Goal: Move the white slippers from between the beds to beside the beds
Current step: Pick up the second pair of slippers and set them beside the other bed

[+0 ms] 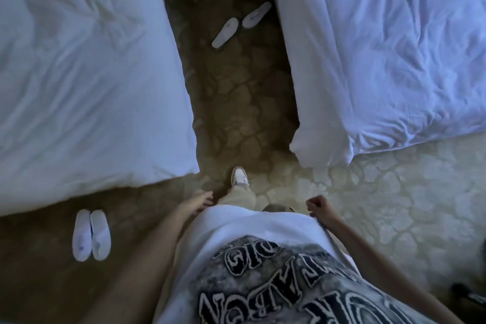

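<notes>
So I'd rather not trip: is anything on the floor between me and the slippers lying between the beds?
Nothing visible. The patterned carpet is bare from your shoe up the gap to the two slippers. Both hands, left hand and right hand, are empty.

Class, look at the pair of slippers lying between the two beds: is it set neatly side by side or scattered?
Scattered: the slippers between the beds lie end to end at an angle, not parallel.

Left bed (79, 73) and right bed (394, 47) cut off by frame edges, dark object (470, 294) at right edge too blurred to identify, rear foot hidden under shirt (257, 258), shirt lettering partly cropped
</notes>
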The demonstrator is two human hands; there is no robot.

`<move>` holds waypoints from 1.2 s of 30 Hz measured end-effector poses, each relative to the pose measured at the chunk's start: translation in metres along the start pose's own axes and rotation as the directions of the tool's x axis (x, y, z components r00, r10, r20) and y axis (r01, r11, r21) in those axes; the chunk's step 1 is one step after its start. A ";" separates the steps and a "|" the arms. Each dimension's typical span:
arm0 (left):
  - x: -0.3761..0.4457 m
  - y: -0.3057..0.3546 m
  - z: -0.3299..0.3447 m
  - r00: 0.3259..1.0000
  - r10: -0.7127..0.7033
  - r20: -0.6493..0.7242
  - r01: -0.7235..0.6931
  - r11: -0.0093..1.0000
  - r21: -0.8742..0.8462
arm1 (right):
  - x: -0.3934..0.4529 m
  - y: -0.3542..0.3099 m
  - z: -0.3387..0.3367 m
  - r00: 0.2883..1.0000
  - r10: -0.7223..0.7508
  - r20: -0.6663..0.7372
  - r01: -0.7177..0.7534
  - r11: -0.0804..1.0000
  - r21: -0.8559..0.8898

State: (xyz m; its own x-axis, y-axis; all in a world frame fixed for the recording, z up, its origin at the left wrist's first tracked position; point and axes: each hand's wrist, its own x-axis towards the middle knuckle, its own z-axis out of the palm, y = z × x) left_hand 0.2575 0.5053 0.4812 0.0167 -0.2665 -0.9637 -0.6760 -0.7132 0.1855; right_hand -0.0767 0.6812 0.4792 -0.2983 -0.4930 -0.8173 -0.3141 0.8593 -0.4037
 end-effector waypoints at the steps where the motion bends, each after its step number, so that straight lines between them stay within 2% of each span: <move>1: -0.007 0.034 -0.015 0.999 0.025 0.031 -0.024 0.999 -0.031 | 0.008 -0.009 -0.008 1.000 -0.010 0.011 0.011 1.000 -0.029; 5: 0.001 0.175 -0.076 0.955 0.291 -0.056 -0.295 0.953 -0.075 | 0.006 -0.086 -0.049 0.998 0.063 -0.022 -0.067 0.981 -0.184; 9: 0.023 0.268 -0.120 0.915 0.391 -0.105 -0.397 0.916 -0.051 | 0.062 -0.141 -0.081 0.996 0.085 -0.029 -0.089 0.981 -0.174; 13: 0.059 0.322 -0.149 0.953 0.291 -0.081 -0.295 0.954 -0.047 | 0.132 -0.222 -0.116 0.993 0.111 -0.026 -0.114 0.966 -0.230; 18: 0.078 0.349 -0.180 0.995 0.029 -0.098 -0.037 0.996 -0.084 | 0.227 -0.336 -0.165 0.995 0.101 0.004 -0.100 0.988 -0.116; 20: 0.079 0.361 -0.198 0.994 0.052 -0.096 -0.055 0.998 -0.030 | 0.263 -0.391 -0.187 0.998 0.063 0.009 -0.063 0.996 -0.068; 22: 0.093 0.375 -0.227 0.985 0.148 -0.088 -0.144 0.988 0.049 | 0.304 -0.444 -0.206 0.999 0.032 -0.006 -0.032 0.999 0.007; 24: 0.127 0.390 -0.255 0.982 0.159 -0.098 -0.146 0.981 0.128 | 0.335 -0.496 -0.225 0.999 0.003 -0.042 0.002 0.995 0.102; 27: 0.157 0.469 -0.290 0.990 0.070 -0.121 -0.056 0.992 0.115 | 0.375 -0.560 -0.247 0.996 -0.025 -0.082 0.040 0.981 0.189; 30: 0.173 0.558 -0.324 0.988 0.083 -0.130 -0.054 0.976 0.212 | 0.406 -0.598 -0.256 0.992 0.015 -0.122 0.014 0.972 0.235; 36: 0.258 0.745 -0.425 0.975 0.173 -0.138 -0.071 0.836 0.544 | 0.471 -0.630 -0.227 0.954 0.269 -0.134 -0.206 0.910 0.360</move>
State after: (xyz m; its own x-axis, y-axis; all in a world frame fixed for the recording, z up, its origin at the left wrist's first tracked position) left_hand 0.0709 -0.3706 0.4524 0.0011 -0.4729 -0.8811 -0.9670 -0.2251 0.1195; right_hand -0.2242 -0.1231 0.4421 -0.4896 -0.2578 -0.8330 0.1002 0.9323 -0.3475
